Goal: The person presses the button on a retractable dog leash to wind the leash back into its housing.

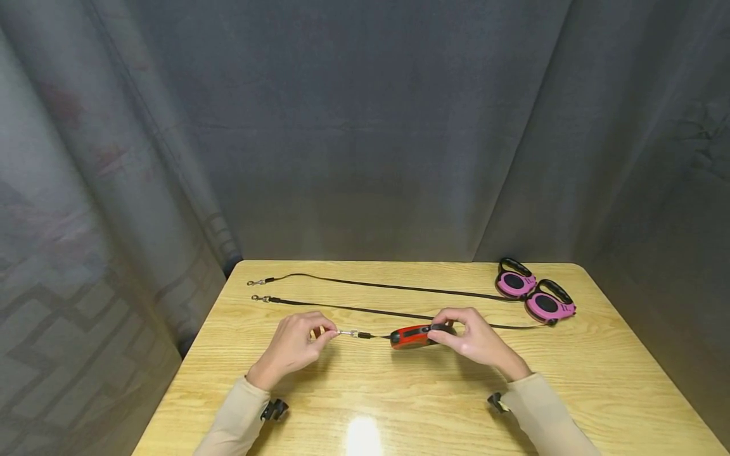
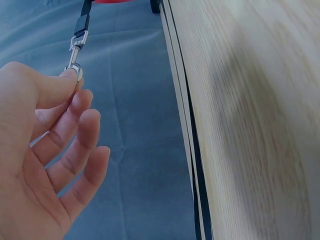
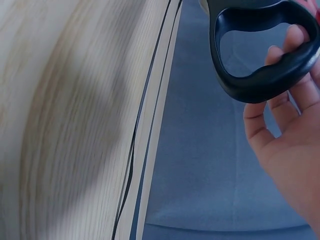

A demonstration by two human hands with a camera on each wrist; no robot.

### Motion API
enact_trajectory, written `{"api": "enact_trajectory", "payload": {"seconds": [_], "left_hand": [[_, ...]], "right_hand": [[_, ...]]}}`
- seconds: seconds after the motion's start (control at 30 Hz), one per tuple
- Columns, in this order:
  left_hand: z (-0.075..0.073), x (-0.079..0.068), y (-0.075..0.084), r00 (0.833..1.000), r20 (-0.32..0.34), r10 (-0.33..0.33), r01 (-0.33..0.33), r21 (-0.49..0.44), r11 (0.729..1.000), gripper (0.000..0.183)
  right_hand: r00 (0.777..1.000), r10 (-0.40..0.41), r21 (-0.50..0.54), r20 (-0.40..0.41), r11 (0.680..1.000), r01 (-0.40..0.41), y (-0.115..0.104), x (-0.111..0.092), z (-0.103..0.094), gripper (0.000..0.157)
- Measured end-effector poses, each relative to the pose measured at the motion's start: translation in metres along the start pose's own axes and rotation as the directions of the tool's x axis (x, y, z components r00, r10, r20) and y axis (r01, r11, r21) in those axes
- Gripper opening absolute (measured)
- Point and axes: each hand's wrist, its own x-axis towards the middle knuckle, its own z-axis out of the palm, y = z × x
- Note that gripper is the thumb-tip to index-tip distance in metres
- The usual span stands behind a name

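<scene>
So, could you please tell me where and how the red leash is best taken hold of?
Probably by its black handle, coming from the right in the head view: this open loop sits at the red casing's right end, opposite the cord.

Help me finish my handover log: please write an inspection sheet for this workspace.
Surface: pale wood-grain tabletop, bright glare at its near side.
Job's things: red-and-black plastic retractable leash, raised off the tabletop; silver metal clip at its end.
Clutter: two pink-and-black plastic retractable leashes, far right; thin black straps drawn out leftward.
Hands: left hand pinches the clip; right hand holds the leash's black handle.
Cables: nothing seen.
Surroundings: dark grey fabric curtains behind and both sides.
</scene>
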Motion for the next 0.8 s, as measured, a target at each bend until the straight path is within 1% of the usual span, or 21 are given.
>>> {"api": "enact_trajectory", "payload": {"seconds": [0.3,0.5,0.57,0.67,0.8], "left_hand": [[0.002,0.001,0.001,1.000,0.011,-0.007,0.007,-0.028,1.000,0.006],[0.004,0.004,0.004,1.000,0.022,-0.004,0.005,-0.024,1.000,0.006],[0.004,0.005,0.005,1.000,0.027,-0.004,0.005,-0.027,1.000,0.006],[0.005,0.006,0.007,0.999,0.034,-0.008,0.009,-0.027,1.000,0.006],[0.006,0.008,0.012,0.999,0.043,-0.013,0.014,-0.030,0.999,0.005]], "right_hand": [[1.000,0.008,0.013,0.014,1.000,-0.008,-0.002,0.003,0.004,0.010],[1.000,0.009,0.022,0.022,1.000,-0.009,-0.002,0.004,0.005,0.003],[1.000,0.008,0.020,0.024,1.000,-0.009,-0.002,0.004,0.005,0.005],[1.000,0.008,0.018,0.023,1.000,-0.008,-0.002,0.004,0.005,0.002],[1.000,0.003,0.018,0.020,1.000,-0.003,-0.002,0.005,0.005,0.007]]}}
